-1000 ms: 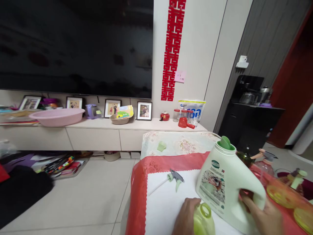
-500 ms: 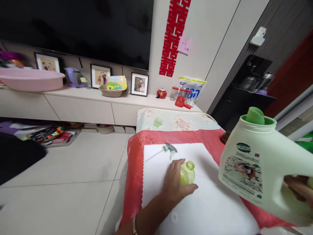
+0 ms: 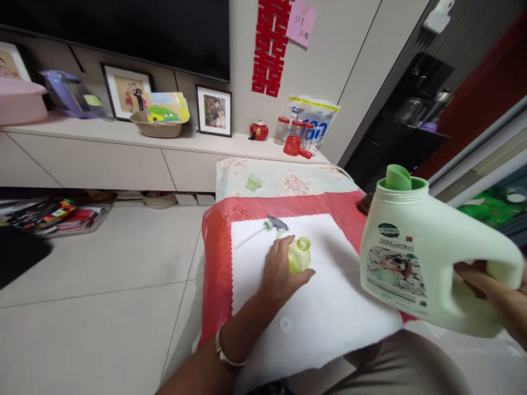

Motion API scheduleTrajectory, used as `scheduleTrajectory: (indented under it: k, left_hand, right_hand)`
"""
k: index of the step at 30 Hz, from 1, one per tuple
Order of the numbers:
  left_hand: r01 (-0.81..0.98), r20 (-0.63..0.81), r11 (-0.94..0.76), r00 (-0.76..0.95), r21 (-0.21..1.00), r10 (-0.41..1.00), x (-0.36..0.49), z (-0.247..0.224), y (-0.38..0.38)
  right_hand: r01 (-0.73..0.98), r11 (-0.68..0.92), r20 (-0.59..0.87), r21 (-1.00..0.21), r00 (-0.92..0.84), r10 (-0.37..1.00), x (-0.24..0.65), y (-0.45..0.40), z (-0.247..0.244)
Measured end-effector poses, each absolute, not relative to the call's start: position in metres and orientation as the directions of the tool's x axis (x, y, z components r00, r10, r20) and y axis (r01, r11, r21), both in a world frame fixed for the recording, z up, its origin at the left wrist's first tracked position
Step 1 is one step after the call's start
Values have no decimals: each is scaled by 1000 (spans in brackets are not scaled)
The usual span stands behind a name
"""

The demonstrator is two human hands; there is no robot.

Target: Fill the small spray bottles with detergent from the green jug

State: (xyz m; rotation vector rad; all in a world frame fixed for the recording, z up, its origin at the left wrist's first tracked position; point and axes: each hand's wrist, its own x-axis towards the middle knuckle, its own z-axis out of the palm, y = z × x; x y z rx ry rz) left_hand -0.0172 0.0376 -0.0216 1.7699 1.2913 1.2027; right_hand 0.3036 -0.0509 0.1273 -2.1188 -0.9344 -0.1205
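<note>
My left hand [image 3: 280, 269] is wrapped round a small yellow-green spray bottle body [image 3: 300, 258], which stands upright with its threaded mouth uncapped. With my right hand [image 3: 489, 291] I grip the handle of a large pale green detergent jug [image 3: 395, 252], held to the right of the bottle. The jug's cap is off; its green pouring spout [image 3: 398, 178] points up. Just beyond my left hand, a grey-and-green trigger sprayer head [image 3: 276, 223] with its thin tube lies on the white cloth [image 3: 337, 307].
Beneath the cloth is a red cover [image 3: 218, 263] on a table with a floral cloth. A small green object [image 3: 253, 181] lies farther back. Against the wall, a low cabinet [image 3: 119, 159] carries photo frames, a basket [image 3: 158, 126], red-lidded jars and a white bag [image 3: 315, 118].
The view has shifted down and right, bringing the jug's whole handle and my right hand into sight. The jug is slightly nearer the bottle. My left hand keeps its hold.
</note>
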Motion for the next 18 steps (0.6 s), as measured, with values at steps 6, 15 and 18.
scheduleTrajectory:
  k: [6, 15, 18]
  left_hand:
    - [378, 281, -298, 101, 877, 954, -18, -18, 36]
    - [368, 238, -263, 114, 892, 965, -18, -14, 35]
    - [365, 245, -270, 114, 891, 963, -18, -14, 35]
  right_hand:
    - [554, -368, 291, -746, 770, 568, 273, -38, 99]
    - [620, -76, 470, -781, 663, 582, 286, 6, 42]
    - [606, -15, 500, -795, 670, 549, 288, 21, 34]
